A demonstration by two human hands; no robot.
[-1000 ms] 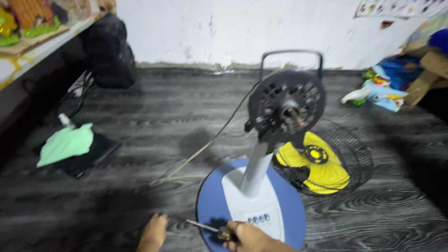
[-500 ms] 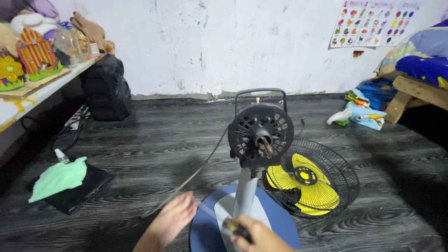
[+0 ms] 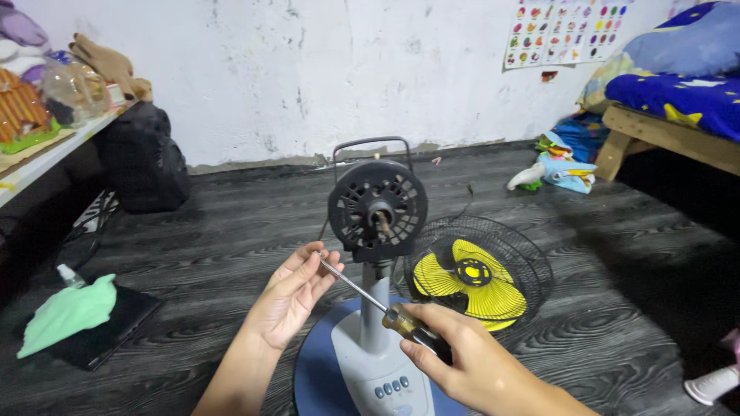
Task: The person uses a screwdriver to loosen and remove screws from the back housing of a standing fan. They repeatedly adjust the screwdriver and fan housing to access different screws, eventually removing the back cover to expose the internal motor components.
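Fan stand (image 3: pixel 375 308) upright on dark wood-grain floor (image 3: pixel 231 223), white wall behind. Right hand (image 3: pixel 470 362) grip clamped on screwdriver (image 3: pixel 385 304); left hand (image 3: pixel 293 296) fingers pinched together on its tip. Grille with yellow blade (image 3: pixel 472 275) at 3 o'clock of stand.

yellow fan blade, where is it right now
In the head view the yellow fan blade lies inside the black wire guard on the dark floor, just right of the fan's motor housing and beyond the right hand.
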